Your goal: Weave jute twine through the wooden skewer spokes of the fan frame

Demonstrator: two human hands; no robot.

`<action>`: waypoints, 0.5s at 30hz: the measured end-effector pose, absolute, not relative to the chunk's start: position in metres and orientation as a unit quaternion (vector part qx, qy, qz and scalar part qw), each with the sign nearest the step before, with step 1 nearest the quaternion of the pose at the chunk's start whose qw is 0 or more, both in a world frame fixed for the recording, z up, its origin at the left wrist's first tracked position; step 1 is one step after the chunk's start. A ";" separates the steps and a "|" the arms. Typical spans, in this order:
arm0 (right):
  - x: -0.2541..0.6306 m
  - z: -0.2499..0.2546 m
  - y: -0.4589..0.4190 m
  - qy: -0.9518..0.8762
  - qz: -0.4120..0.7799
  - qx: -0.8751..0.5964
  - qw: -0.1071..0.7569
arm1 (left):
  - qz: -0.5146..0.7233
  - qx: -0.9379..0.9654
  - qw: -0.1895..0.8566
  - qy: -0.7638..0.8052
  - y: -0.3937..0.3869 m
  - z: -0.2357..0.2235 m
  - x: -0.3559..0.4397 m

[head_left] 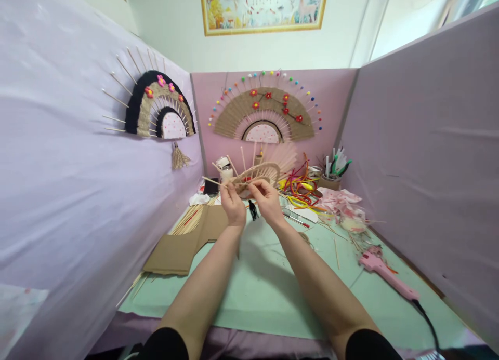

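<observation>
A half-made fan (268, 170) of thin wooden sticks, with bands of tan twine woven across them, is held up above the table. My left hand (233, 203) is closed on the fan's left edge, by the outermost sticks. Close beside it, my right hand (267, 200) pinches a thin strand of twine that runs along the fan toward the left fingers. A black tassel (253, 210) hangs below the fan, between my hands. The fan's lower middle is partly hidden behind my fingers, and its right-hand sticks look blurred.
Cardboard (175, 253) and loose sticks (189, 221) lie at left. A pink glue gun (388, 275) rests at right, near crumpled tissue (339, 200), coloured cords (302, 186) and a pot of tools (330, 181). Finished fans hang on the back panel (268, 108) and left panel (142, 108).
</observation>
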State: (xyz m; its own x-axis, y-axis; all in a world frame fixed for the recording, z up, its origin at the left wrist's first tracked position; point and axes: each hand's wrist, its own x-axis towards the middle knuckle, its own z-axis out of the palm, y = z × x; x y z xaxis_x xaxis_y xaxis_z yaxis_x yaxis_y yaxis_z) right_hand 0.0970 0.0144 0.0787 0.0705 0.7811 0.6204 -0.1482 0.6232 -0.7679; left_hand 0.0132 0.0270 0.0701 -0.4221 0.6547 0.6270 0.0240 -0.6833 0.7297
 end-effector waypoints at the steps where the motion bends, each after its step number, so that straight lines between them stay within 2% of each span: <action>1: 0.098 0.078 0.015 -0.599 0.339 -0.277 0.671 | 0.801 0.465 0.160 0.342 0.031 0.079 0.011; 7: 0.118 0.082 0.005 -0.633 0.335 -0.317 0.621 | 0.807 0.502 0.050 0.308 0.040 0.142 -0.008; 15: 0.188 0.104 -0.040 -0.697 0.282 -0.384 0.535 | 0.694 0.670 0.095 0.248 0.023 0.231 -0.033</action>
